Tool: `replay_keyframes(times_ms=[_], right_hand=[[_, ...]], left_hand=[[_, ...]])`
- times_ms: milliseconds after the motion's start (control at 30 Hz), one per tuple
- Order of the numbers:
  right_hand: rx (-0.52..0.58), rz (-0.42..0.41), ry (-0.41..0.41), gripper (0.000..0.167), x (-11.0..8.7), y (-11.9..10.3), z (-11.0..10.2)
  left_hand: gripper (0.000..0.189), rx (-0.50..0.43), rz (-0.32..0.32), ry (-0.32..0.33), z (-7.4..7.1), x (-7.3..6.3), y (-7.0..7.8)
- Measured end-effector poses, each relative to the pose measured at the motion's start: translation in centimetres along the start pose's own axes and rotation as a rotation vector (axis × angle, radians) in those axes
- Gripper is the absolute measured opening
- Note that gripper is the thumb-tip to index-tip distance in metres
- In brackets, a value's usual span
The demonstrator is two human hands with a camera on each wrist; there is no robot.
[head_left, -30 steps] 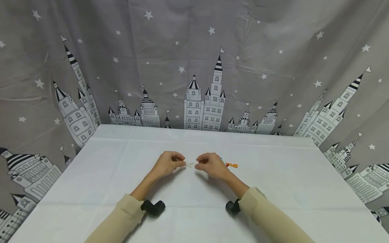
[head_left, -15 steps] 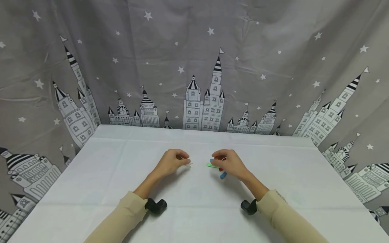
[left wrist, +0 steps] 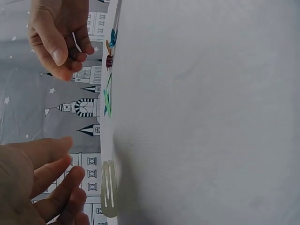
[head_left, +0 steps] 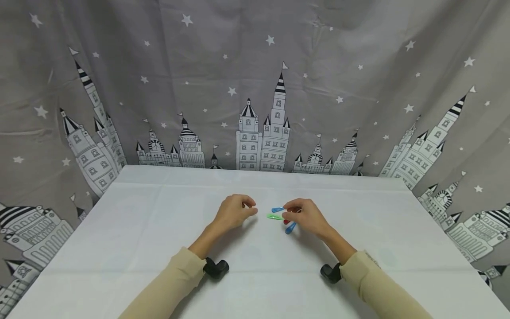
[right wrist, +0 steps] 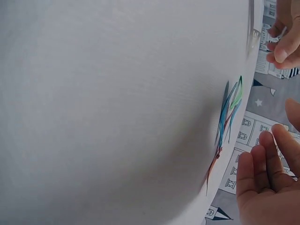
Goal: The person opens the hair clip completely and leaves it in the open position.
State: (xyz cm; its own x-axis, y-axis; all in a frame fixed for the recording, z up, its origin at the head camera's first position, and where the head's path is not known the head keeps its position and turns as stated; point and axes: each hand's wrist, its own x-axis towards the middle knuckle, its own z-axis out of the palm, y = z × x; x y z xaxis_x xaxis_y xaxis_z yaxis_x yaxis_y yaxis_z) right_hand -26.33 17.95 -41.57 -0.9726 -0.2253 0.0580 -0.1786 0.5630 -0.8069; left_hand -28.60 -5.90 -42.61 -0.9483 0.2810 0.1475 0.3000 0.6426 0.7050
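Note:
A cream snap hair clip (left wrist: 109, 190) lies on the white table below my left hand (head_left: 234, 210), whose loosely bent fingers hold nothing. In the head view that hand hides the clip. My right hand (head_left: 307, 217) hovers over a small group of coloured snap hair clips, with its fingers loosely bent and nothing visible between them. Among these are a blue clip (head_left: 277, 209), a green clip (head_left: 275, 217), a red clip (head_left: 286, 221) and another blue clip (head_left: 290, 228). An orange clip (right wrist: 212, 171) shows in the right wrist view. The right hand partly covers the group.
A white cloth covers the table (head_left: 255, 283). Behind it hangs a grey curtain (head_left: 207, 57) printed with castles and stars. Each wrist wears a black camera, such as the left wrist camera (head_left: 216, 269).
My right hand has moved right, away from the left hand, uncovering the green and blue clips. The left hand has shifted slightly right, and the cream clip is now hidden in the head view.

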Motion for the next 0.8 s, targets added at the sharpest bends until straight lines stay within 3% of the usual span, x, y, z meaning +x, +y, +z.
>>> replay_keyframes(times_ms=[300,533,800], right_hand=[[0.005,0.023,-0.004,0.022,0.6,0.2,0.6],[0.015,0.028,-0.034,0.02,1.0,0.6,1.1],[-0.021,0.041,-0.03,0.018,1.4,1.0,1.3]], left_hand=[[0.016,-0.038,0.051,-0.065,1.2,1.2,0.7],[0.018,-0.053,0.031,-0.111,2.4,2.0,0.8],[0.017,-0.077,0.027,-0.14,2.8,2.5,0.6]])
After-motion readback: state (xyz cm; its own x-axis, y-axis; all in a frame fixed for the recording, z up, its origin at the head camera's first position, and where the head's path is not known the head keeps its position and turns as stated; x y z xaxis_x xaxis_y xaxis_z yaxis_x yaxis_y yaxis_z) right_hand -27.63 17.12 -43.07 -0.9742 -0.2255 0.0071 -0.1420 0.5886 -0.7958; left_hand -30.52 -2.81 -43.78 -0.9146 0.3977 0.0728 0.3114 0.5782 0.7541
